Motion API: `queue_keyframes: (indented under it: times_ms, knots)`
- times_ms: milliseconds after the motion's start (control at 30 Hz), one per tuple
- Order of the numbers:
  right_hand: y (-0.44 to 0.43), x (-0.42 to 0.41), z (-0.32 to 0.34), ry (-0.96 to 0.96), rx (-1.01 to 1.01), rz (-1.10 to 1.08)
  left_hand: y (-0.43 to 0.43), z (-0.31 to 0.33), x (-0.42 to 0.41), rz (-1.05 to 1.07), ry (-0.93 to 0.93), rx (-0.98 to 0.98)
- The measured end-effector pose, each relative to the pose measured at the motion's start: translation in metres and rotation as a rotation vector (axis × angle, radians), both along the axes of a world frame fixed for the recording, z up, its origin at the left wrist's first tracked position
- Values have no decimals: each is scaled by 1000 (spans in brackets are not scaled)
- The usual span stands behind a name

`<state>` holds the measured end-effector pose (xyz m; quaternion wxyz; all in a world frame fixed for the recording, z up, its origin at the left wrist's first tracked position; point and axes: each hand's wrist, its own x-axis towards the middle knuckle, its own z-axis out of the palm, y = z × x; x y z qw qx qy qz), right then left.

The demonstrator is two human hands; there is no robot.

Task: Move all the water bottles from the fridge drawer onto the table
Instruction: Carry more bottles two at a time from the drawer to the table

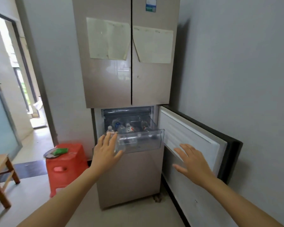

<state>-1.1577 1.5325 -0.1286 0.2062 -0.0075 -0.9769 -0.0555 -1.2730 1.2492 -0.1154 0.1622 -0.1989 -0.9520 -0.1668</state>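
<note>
Several clear plastic water bottles are seen crowded in the transparent fridge drawer, which is pulled out at the centre of the frame beside the swung-open lower door. The left hand is spread flat at the drawer's front left corner with nothing gripped. The right hand is held open and empty at lower right. The bottles are judged thin-walled, fairly heavy if full and possibly slick from the cold, and best gripped round the body.

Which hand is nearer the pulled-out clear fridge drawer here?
Left. The left hand is at the clear drawer's front left corner, fingers over its edge. The right hand hovers apart, lower right of it, before the open fridge door.
</note>
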Motion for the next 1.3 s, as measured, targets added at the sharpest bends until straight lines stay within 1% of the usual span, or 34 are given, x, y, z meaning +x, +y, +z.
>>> queue_keyframes:
  times_ms: [133, 233, 333, 400, 533, 567, 667, 800, 967, 1100, 1167, 1300]
  knots:
    - [3, -67, -19, -82, -3, 40, -8, -16, -36, 70, -11, 17]
    - [-7, -116, -22, -173, -5, 52, -15, -22, -73, 131, -31, 13]
    - [-13, -162, -19, -197, 45, 96, -19, -23, -118, 173, -36, 55]
    - [-13, -189, -9, -175, 33, 108, -17, -19, -144, 181, -48, 93]
    - [-7, -234, 4, -135, -115, 141, -9, -18, -197, 193, -82, 93]
    - [-3, -243, 2, -156, -139, 136, -6, -21, -209, 197, -103, 92]
    - [9, -266, -8, -209, -133, 129, 4, -32, -236, 193, -144, 90]
    - [30, -309, -16, -228, -144, 144, 27, -43, -278, 178, -197, 70]
    - [56, -370, -26, -234, -256, 177, 58, -47, -333, 165, -254, 73]
    - [76, -420, -35, -309, -323, 228, 73, -52, -365, 195, -319, 48]
    - [79, -441, -39, -354, -366, 240, 73, -54, -373, 194, -363, 81]
    - [74, -476, -55, -472, -468, 264, 61, -66, -385, 208, -442, 259]
